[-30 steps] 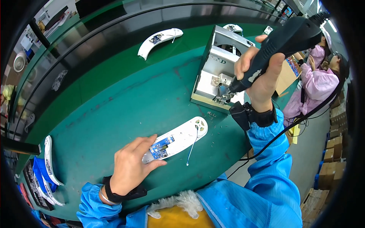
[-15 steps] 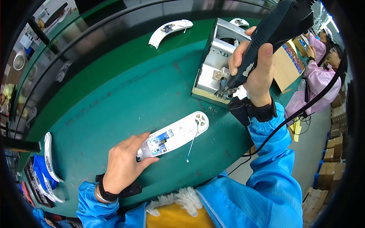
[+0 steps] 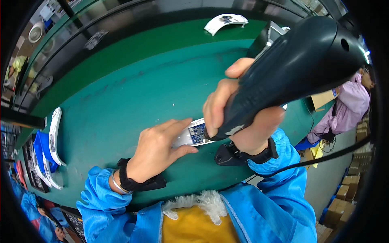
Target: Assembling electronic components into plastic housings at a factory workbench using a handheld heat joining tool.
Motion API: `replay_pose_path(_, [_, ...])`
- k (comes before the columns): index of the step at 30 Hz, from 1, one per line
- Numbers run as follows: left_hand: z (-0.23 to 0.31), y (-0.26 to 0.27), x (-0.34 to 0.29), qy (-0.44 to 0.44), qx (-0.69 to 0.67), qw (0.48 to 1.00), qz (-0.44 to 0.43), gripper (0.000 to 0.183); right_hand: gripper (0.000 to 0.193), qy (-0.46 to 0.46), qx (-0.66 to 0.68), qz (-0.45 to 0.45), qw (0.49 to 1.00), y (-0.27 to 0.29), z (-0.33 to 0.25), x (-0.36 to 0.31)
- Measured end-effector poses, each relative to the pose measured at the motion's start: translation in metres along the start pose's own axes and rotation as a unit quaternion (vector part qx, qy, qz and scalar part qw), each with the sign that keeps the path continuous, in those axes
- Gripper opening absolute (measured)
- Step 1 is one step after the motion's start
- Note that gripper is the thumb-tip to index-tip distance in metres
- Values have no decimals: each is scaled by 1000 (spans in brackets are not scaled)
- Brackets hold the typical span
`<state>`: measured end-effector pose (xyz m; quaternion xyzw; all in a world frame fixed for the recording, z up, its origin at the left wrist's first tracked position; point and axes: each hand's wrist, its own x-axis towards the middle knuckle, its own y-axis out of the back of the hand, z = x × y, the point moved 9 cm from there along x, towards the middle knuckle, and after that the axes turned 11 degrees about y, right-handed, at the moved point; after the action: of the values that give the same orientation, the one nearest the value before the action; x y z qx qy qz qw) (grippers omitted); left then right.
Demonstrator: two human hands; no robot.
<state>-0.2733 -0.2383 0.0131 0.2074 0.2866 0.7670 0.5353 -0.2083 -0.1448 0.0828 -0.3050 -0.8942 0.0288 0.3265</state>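
Gripped between thumb and fingers, the left end of a long white plastic housing lies under my left hand on the green tabletop. A blue circuit board shows inside it. My right hand is wrapped round a large black electric screwdriver, slanting down over the housing. The screwdriver's tip and most of the housing's right part are hidden behind that hand and tool, so I cannot tell whether the tip touches the board.
Another white curved housing stands at the back. At the left are more curved white parts with blue pieces. A metal box is mostly covered by the screwdriver. The black cable crosses my right sleeve. A person in pink is at right.
My right hand has brought the screwdriver from the metal box leftward and down over the housing. My left hand keeps hold of the housing's end. The whole view has shifted.
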Motion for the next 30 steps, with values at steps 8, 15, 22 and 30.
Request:
replay_pose_path(8, [-1,-6,-6,-31,-9,999,-12,49,78,-11,5,-10,1000,-13,18,-8])
replay_pose_path(15, [-2,-9,-3,-22,-5,999,-30,46,75,-26,-12,-41,999,-15,25,-11])
replay_pose_path(22, [6,-8,-5,-31,14,999,-11,43,71,-37,7,-91,995,-22,25,-16])
replay_pose_path(30, [-3,48,9,-41,56,989,131,43,75,97,73,30,992,9,-13,21])
